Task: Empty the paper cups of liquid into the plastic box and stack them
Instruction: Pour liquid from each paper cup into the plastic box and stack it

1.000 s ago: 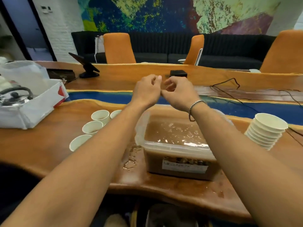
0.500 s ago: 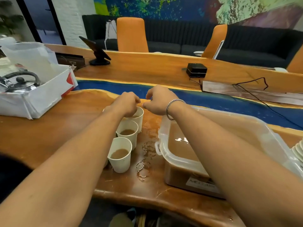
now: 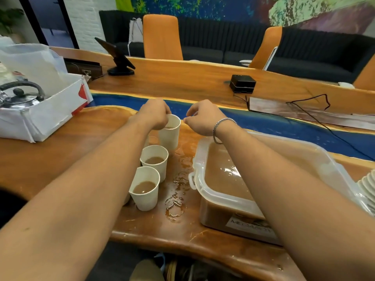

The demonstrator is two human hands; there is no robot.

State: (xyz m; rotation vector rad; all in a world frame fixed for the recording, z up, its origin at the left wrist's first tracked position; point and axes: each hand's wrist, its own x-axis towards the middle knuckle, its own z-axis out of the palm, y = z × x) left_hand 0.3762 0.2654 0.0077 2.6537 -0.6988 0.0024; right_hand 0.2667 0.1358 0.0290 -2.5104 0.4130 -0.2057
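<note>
Directly beneath the left hand stands the far cup. It is upright, its long axis vertical and its mouth pointing straight up. The fingers curl down over the left side of the rim and pinch it, so this hand is clamped on the cup. I cannot tell whether the base rests on the counter or hangs just clear of it. Just right of that hand, beside the rim but apart from it, hangs the right hand. Its fingers are curled in, thumb and forefinger tips close together, with nothing visible between them.

The pour turns on one relation. The plastic box lies to the right of the left hand and nearer the body, beneath the right forearm. Its open top faces up and it is well filled with brown liquid. The forearm hides too much of the box to tell its long axis. The left hand has the cup, while the right hand is nearer the box. As I judge it, the cup must travel rightward over the wet patch and tip its mouth toward the box's left rim. The forearm lying across the box may crowd that path.

Back along the left forearm, toward the body, the middle cup and the near cup stand upright in a row, both holding brown liquid. Far right of the right hand, cut off by the frame, is the stack of empty cups.
</note>
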